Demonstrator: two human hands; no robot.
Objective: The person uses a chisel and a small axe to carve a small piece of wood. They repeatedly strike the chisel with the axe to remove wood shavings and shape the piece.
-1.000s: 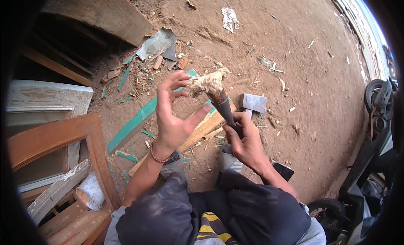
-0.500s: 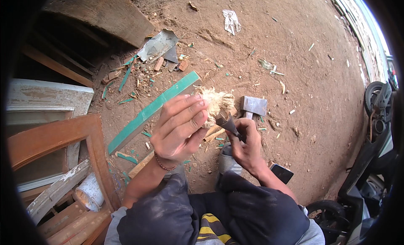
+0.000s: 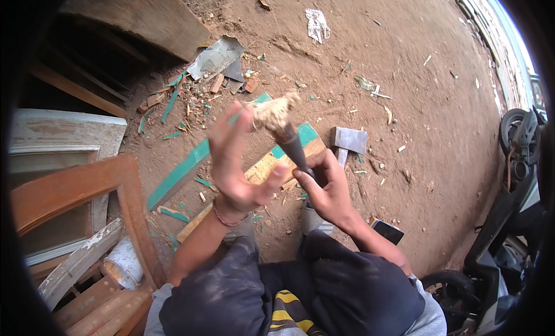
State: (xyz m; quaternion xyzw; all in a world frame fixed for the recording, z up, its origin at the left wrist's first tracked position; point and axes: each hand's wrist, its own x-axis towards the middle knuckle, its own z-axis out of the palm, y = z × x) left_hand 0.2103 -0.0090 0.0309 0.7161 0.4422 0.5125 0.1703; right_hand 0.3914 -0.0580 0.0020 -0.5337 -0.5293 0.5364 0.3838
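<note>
My right hand (image 3: pixel 326 183) grips a chisel (image 3: pixel 293 149) by its dark, tapered metal socket. The wooden handle end points up and away to the left, its top battered into a pale, frayed tuft; the blade is hidden behind my fingers. Beside that tuft, my left hand (image 3: pixel 236 162) is open with fingers apart, slightly blurred, and the fingers may brush the fibres. Below the hands lies a partly stripped plank (image 3: pixel 263 169) with green paint at its far end. A second green-painted plank (image 3: pixel 182 177) passes behind my left hand.
A hatchet-like tool with a steel head (image 3: pixel 350 140) lies right of my right hand, and a phone (image 3: pixel 387 232) rests by my right forearm. Wooden frames (image 3: pixel 130 191) and a white bucket (image 3: pixel 124 264) stand left. A motorbike (image 3: pixel 509 220) is at the right. Wood chips litter the dirt floor.
My left hand has opened from around the frayed end and shifted slightly left. The chisel has tipped up and left, uncovering more of the socket and the stripped plank.
</note>
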